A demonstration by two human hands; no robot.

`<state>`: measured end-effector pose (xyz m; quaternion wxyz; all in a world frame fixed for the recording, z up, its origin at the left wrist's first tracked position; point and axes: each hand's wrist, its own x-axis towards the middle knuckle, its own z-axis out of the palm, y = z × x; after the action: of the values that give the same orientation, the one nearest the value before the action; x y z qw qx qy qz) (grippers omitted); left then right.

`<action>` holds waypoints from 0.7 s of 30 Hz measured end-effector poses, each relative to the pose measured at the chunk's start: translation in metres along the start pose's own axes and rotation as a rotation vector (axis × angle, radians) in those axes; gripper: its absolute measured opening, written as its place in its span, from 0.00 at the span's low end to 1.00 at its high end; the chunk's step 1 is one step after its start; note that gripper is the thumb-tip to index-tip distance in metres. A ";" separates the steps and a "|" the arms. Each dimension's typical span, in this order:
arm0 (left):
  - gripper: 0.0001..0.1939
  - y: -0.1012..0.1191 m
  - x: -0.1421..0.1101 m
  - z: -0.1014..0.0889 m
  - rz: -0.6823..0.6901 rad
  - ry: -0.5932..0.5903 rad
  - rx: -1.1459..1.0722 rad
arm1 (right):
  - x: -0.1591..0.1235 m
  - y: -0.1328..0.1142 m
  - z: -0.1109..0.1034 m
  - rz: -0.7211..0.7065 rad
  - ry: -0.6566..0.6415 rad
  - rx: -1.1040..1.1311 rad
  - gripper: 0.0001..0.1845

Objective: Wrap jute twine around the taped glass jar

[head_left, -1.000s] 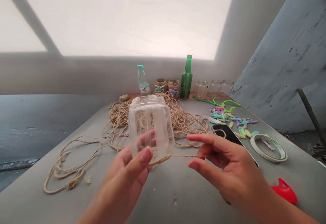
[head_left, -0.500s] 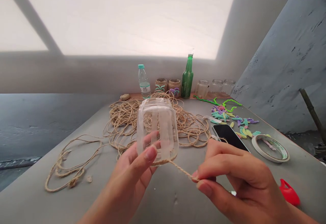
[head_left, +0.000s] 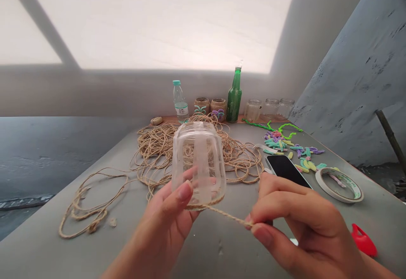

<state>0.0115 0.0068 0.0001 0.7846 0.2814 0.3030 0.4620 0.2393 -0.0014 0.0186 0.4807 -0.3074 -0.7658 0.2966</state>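
Observation:
A clear glass jar (head_left: 200, 160) with strips of whitish tape down its sides is held up over the table by my left hand (head_left: 171, 215). The fingers wrap behind it and the thumb presses its near left side. Around the jar's lower edge runs a twisted jute twine (head_left: 226, 215). My right hand (head_left: 294, 224) pinches this twine between thumb and forefinger, to the right of the jar, and it is stretched straight between them. Behind the jar lies a large tangled heap of the same twine (head_left: 155, 143), partly hidden by the jar.
A phone (head_left: 287, 169), a tape roll (head_left: 340, 185), a red plastic object (head_left: 363, 240) and coloured pipe-cleaner pieces (head_left: 279, 141) lie on the right. At the back stand a water bottle (head_left: 180, 103), twine-wrapped jars (head_left: 218, 109), a green bottle (head_left: 234, 97) and clear jars (head_left: 272, 109).
The jar has turned slightly in my left hand, so its tape strips sit differently. My right hand has moved a little to the right, and more twine shows between it and the jar.

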 end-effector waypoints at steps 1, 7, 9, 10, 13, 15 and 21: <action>0.30 -0.001 -0.001 -0.001 -0.021 -0.013 -0.028 | -0.001 0.001 0.000 0.018 -0.001 -0.002 0.06; 0.23 0.005 -0.007 0.003 -0.007 0.003 0.019 | -0.002 0.006 0.001 0.099 0.023 -0.017 0.06; 0.23 0.009 -0.007 0.006 -0.048 -0.012 0.033 | -0.002 0.005 0.001 0.102 0.034 -0.010 0.07; 0.23 0.010 -0.006 0.006 -0.064 -0.018 0.033 | -0.002 0.005 0.001 0.104 0.036 -0.008 0.07; 0.23 0.010 -0.004 0.004 -0.034 -0.004 0.014 | -0.001 0.004 0.002 0.119 0.033 -0.018 0.07; 0.26 0.008 -0.002 0.002 -0.002 0.007 0.008 | 0.000 0.005 0.003 0.116 0.027 -0.024 0.07; 0.23 0.002 -0.004 -0.002 0.012 -0.050 -0.035 | 0.001 0.005 0.006 0.129 -0.022 -0.029 0.04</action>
<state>0.0073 0.0045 0.0007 0.7939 0.2811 0.2736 0.4645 0.2344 0.0016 0.0130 0.4475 -0.3596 -0.7539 0.3195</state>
